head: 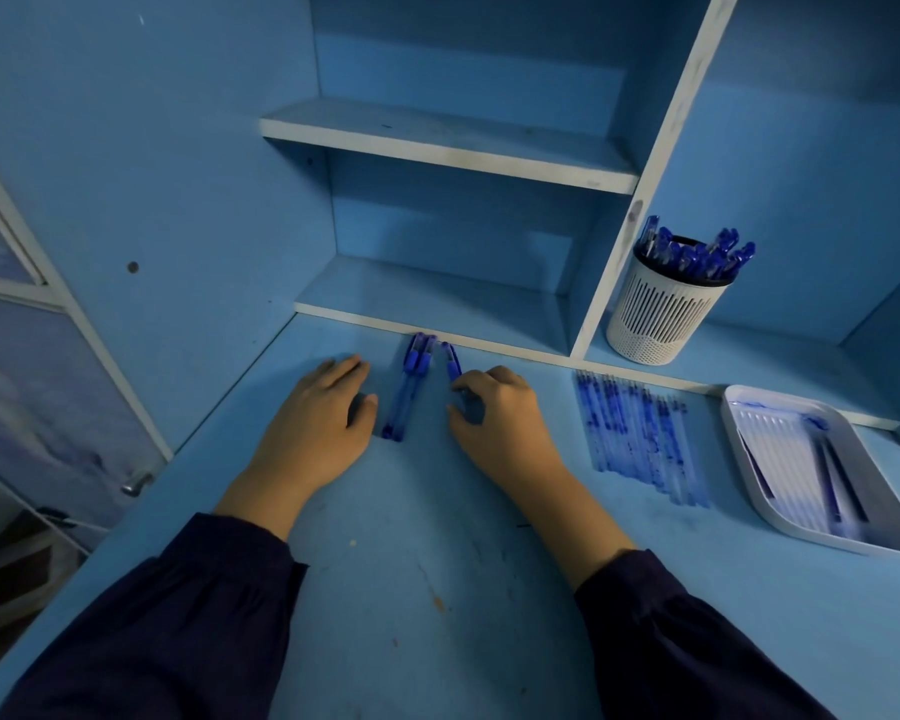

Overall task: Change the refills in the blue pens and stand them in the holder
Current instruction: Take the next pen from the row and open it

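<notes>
Two blue pens [409, 387] lie side by side on the blue desk, just in front of the low shelf edge. My left hand [318, 423] rests flat on the desk to their left, with the thumb close to them. A third blue pen [451, 359] lies to their right; my right hand [500, 418] pinches it between curled fingers and thumb, and hides its lower part. The white slotted holder [655, 319] stands in the right shelf compartment with several blue pens [697, 252] upright in it.
A row of several blue refills [640, 439] lies on the desk right of my right hand. A white tray [749, 407] at the far right holds a few dark refills [837, 475]. Shelves [448, 142] rise behind the desk.
</notes>
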`<state>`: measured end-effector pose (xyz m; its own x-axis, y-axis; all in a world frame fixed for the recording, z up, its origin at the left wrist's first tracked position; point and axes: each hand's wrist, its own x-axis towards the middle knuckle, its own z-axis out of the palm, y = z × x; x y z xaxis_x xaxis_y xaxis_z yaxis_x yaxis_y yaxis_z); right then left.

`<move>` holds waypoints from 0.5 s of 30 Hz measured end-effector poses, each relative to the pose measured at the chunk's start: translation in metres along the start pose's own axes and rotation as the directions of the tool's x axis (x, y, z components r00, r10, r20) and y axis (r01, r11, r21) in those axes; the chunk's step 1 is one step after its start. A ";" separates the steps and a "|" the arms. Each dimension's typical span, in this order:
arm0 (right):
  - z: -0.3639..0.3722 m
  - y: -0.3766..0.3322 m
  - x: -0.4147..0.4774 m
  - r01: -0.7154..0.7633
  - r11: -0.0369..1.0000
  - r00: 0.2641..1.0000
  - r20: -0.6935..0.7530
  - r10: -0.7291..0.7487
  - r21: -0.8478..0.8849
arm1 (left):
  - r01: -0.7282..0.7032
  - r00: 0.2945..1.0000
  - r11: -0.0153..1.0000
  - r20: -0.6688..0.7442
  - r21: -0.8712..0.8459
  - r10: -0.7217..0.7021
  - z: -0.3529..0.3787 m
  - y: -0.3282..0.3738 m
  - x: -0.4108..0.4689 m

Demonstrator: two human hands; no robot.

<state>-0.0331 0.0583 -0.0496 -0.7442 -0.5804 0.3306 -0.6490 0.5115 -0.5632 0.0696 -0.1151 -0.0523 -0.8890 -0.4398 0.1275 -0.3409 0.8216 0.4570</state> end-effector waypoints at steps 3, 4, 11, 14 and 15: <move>-0.002 0.001 -0.001 -0.019 0.999 1.000 -0.011 0.020 0.034 | -0.005 1.000 1.000 0.002 0.000 0.005 0.000 0.000 0.000; -0.003 0.001 -0.002 -0.029 0.999 1.000 -0.010 0.030 0.045 | -0.004 1.000 1.000 0.002 -0.001 0.004 0.000 -0.001 0.000; -0.026 0.002 -0.014 -0.228 0.927 0.970 -0.015 0.244 0.297 | -0.038 0.999 0.996 -0.038 -0.086 0.035 -0.003 0.001 -0.005; -0.035 0.004 -0.025 -0.309 0.792 0.939 0.033 0.344 0.527 | -0.133 0.982 0.978 -0.155 -0.159 0.108 -0.003 0.009 -0.009; -0.038 0.003 -0.030 -0.327 0.729 0.928 0.060 0.368 0.602 | -0.190 0.967 0.964 -0.204 -0.185 0.152 -0.002 0.015 -0.011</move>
<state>-0.0189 0.1009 -0.0325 -0.9199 -0.3883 0.0545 -0.1342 0.1813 -0.9742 0.0750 -0.0985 -0.0450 -0.8489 -0.3749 0.3725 -0.1031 0.8088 0.5790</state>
